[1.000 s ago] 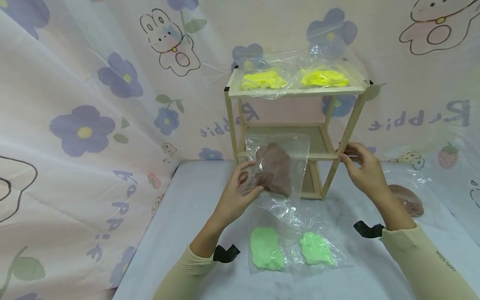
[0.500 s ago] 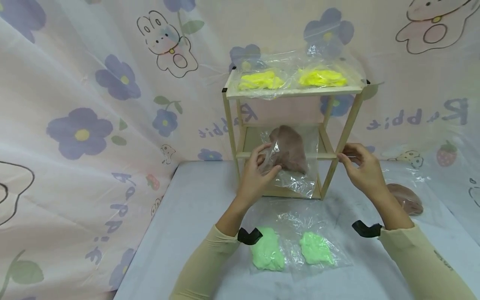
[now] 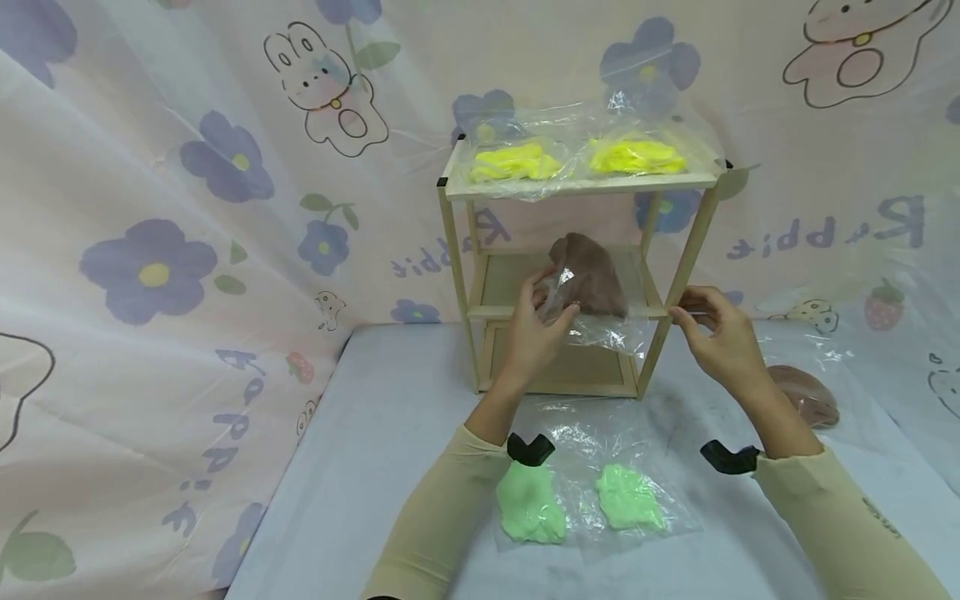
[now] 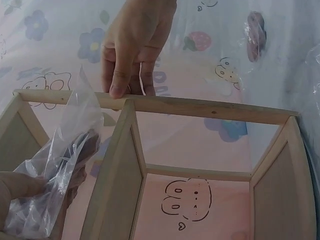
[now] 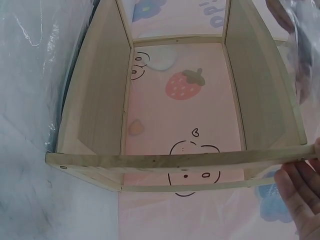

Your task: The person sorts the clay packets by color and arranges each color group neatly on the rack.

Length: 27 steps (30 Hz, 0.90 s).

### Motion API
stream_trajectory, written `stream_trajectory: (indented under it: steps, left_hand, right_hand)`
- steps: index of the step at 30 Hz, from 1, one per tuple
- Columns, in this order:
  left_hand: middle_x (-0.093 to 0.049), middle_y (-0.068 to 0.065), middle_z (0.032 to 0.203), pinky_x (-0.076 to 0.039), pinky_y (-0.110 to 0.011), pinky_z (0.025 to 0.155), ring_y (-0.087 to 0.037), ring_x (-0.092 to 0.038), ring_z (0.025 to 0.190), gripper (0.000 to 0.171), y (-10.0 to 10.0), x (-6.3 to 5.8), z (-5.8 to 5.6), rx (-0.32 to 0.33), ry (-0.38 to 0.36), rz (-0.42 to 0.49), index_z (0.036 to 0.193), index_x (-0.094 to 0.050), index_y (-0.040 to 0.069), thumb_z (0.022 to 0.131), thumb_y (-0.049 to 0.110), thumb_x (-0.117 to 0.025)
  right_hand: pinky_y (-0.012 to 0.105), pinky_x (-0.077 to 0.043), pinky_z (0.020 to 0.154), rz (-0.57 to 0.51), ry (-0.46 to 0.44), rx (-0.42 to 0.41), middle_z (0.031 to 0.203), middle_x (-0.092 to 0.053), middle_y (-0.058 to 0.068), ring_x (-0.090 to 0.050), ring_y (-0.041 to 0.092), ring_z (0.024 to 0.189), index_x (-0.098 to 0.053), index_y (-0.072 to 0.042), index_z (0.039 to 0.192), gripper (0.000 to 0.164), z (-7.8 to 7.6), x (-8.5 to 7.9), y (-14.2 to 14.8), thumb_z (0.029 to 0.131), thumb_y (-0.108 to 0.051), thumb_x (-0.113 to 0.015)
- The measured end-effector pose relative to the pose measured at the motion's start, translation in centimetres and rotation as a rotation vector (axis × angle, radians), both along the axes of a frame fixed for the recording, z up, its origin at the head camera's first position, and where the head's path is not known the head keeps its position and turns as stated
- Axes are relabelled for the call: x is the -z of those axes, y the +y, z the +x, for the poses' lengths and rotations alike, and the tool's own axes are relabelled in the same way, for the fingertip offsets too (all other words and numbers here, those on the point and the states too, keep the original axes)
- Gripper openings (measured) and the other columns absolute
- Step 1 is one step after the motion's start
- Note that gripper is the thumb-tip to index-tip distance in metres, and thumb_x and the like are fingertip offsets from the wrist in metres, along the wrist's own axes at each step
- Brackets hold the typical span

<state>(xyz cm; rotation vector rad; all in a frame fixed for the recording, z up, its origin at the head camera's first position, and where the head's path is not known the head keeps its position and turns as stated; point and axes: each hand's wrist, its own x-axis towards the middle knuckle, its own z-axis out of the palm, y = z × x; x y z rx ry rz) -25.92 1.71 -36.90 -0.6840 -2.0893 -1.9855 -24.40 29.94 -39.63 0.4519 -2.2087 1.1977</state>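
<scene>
While the left hand (image 3: 536, 333) is pinching a brown bag (image 3: 588, 283) by its left side, its grip narrowed between thumb and fingers, the clear plastic is obscuring some fingertips. The bag is hanging at the front of the middle shelf (image 3: 504, 279), a loose corner dangling below the rail; how far in it is reaching is hard to tell. The right hand (image 3: 723, 337) is gripping the front right post (image 3: 692, 242) of a wooden rack (image 3: 452, 250), some fingers disappearing behind it. Each wrist view is cutting off its own hand at the edge. A black strap (image 3: 531, 450) is overlapping one green packet (image 3: 534, 510); another green packet (image 3: 628, 498) is lying beside it on the bench (image 3: 360, 433). The right forearm (image 3: 783, 421) is partly covering a second brown bag (image 3: 806, 396). Two yellow packets (image 3: 636, 157) are lying on the top shelf (image 3: 667, 183), before a printed curtain (image 3: 127, 383).
</scene>
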Motion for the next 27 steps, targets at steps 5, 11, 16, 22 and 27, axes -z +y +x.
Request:
stream_trajectory:
  steps: [5, 11, 16, 22, 27]
  left_hand:
    - [-0.067, -0.021, 0.136, -0.063, -0.036, 0.098, -0.03, -0.069, 0.121, 0.069, 1.0, -0.4, -0.7, -0.086, -0.003, -0.054, 0.161, -0.04, 0.017, 0.102, 0.01, -0.075]
    - [-0.067, -0.019, 0.133, -0.063, -0.038, 0.094, -0.029, -0.069, 0.117, 0.067, 1.6, -0.9, -1.5, -0.154, -0.003, -0.096, 0.159, -0.043, 0.018, 0.102, 0.009, -0.075]
    - [-0.068, -0.018, 0.133, -0.062, -0.033, 0.088, -0.028, -0.07, 0.115, 0.067, 2.2, -1.2, -2.1, -0.203, -0.007, -0.185, 0.16, -0.042, 0.018, 0.102, 0.008, -0.074]
    - [-0.064, -0.018, 0.137, -0.061, -0.035, 0.098, -0.029, -0.066, 0.122, 0.066, 2.9, -1.2, -2.6, -0.229, 0.033, -0.254, 0.159, -0.044, 0.012, 0.101, 0.005, -0.075]
    - [-0.049, -0.019, 0.148, -0.057, -0.04, 0.108, -0.031, -0.056, 0.132, 0.065, 3.3, -1.1, -2.7, -0.336, 0.085, -0.412, 0.157, -0.05, 0.011, 0.099, 0.014, -0.08]
  right_hand:
    - [0.0, -0.047, 0.095, -0.01, -0.009, 0.0, 0.118, -0.066, 0.017, -0.059, -0.011, 0.104, -0.061, 0.01, 0.133, 0.033, 0.0, 0.0, 0.0, 0.102, 0.007, -0.069]
    - [0.001, -0.048, 0.095, -0.014, 0.007, -0.015, 0.119, -0.066, 0.018, -0.06, -0.01, 0.105, -0.061, 0.011, 0.133, 0.034, -0.3, 0.2, 0.1, 0.1, 0.01, -0.069]
    - [0.0, -0.047, 0.095, -0.005, 0.016, -0.01, 0.119, -0.066, 0.019, -0.059, -0.012, 0.106, -0.061, 0.011, 0.134, 0.035, -0.3, 0.2, 0.1, 0.1, 0.01, -0.069]
    - [0.0, -0.047, 0.095, 0.002, 0.017, -0.008, 0.119, -0.067, 0.02, -0.059, -0.012, 0.105, -0.06, 0.01, 0.135, 0.035, -0.3, 0.3, 0.3, 0.101, 0.01, -0.069]
    - [0.0, -0.047, 0.095, 0.0, 0.007, -0.004, 0.12, -0.067, 0.019, -0.059, -0.011, 0.105, -0.061, 0.009, 0.135, 0.035, -0.3, 0.5, 0.3, 0.101, 0.008, -0.068]
